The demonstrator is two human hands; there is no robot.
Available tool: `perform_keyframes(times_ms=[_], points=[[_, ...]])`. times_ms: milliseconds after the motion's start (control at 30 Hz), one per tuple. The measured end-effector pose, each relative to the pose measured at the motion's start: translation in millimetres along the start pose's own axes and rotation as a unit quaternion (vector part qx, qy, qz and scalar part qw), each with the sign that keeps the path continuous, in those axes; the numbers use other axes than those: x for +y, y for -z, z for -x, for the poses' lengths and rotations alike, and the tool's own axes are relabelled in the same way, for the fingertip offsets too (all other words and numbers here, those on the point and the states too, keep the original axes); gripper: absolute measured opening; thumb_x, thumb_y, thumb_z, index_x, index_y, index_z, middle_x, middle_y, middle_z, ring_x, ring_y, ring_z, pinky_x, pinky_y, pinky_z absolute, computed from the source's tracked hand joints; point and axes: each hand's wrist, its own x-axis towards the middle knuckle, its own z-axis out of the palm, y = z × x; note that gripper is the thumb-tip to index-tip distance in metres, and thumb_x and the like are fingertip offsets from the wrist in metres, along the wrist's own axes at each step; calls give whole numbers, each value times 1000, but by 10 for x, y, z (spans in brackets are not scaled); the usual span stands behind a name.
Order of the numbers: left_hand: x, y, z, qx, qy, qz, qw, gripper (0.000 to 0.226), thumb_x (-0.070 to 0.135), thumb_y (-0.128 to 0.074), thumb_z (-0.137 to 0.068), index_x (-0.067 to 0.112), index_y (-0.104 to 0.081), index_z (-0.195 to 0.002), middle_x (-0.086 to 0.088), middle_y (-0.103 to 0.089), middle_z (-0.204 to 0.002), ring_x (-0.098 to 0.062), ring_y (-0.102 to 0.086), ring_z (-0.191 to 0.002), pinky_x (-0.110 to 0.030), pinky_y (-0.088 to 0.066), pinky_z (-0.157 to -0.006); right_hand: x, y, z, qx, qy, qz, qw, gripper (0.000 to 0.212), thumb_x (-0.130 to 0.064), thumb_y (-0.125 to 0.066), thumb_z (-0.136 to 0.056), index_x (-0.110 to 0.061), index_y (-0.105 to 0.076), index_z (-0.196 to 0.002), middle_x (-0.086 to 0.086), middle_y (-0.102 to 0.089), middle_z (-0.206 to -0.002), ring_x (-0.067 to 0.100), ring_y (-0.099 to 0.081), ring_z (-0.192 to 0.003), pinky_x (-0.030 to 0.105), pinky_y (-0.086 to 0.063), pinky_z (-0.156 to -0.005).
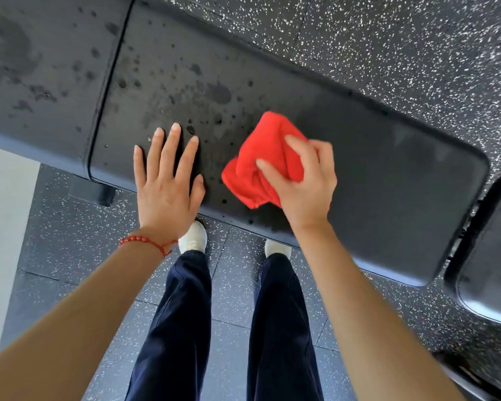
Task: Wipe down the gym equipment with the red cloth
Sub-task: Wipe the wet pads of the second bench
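A black padded gym bench [373, 157] runs across the view, its left half dotted with dark wet spots. The bunched red cloth [261, 160] lies on the pad near its front edge. My right hand [304, 180] grips the cloth, fingers curled over it and pressing it onto the pad. To the cloth's left, my left hand [168, 180] rests flat on the pad with straight, spread fingers. A red bead bracelet is on my left wrist.
A second pad section [41, 68] joins the bench at the left across a seam. Another black pad [492, 256] sits at the right edge. Speckled rubber floor [388, 39] surrounds the bench. My legs and white shoes [193, 237] stand at the bench's front edge.
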Motion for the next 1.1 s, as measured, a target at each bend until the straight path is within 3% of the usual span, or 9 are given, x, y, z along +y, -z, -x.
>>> perform_keyframes(times_ms=[300,533,767,900,1100], points=[[-12,53,-9,-12,-6,8,1000,51,26,-41,-89,9,-41,-137,-19,-35,-145,-40,-28,-134,-57,-16,-108,-305,-240,-834,56,-2,-9,998,44,-39,-77,-69,-11,-67,-102,13,-58,-98,23,-59,-90,25,-40,-77],[-80,161,-5,-17,-5,57,998,50,24,-39,-89,7,-42,-137,-18,-35,-146,-36,-28,-134,-53,-19,-108,-288,-250,-155,-6,24,8,1000,46,-31,-81,-67,-6,-67,-102,19,-58,-95,31,-60,-87,32,-45,-78],[-404,245,-4,-10,27,60,998,51,22,-40,-88,5,-41,-136,-20,-33,-146,-36,-27,-135,-53,-18,-108,-239,-372,696,-59,110,8,992,44,-40,-74,-70,-13,-62,-102,20,-58,-90,34,-60,-80,37,-49,-73],[-605,273,-29,-24,15,44,999,52,24,-39,-90,5,-39,-138,-21,-30,-147,-37,-25,-136,-50,-16,-110,-236,-411,709,-46,130,29,990,41,-42,-71,-72,-17,-59,-102,20,-59,-90,33,-59,-79,38,-50,-73],[-669,289,-47,-43,-21,29,998,53,25,-38,-90,2,-39,-137,-24,-31,-146,-40,-27,-134,-50,-18,-109,-381,-514,378,-34,93,48,994,46,-38,-77,-65,-4,-70,-94,23,-59,-88,36,-61,-80,42,-54,-71]])
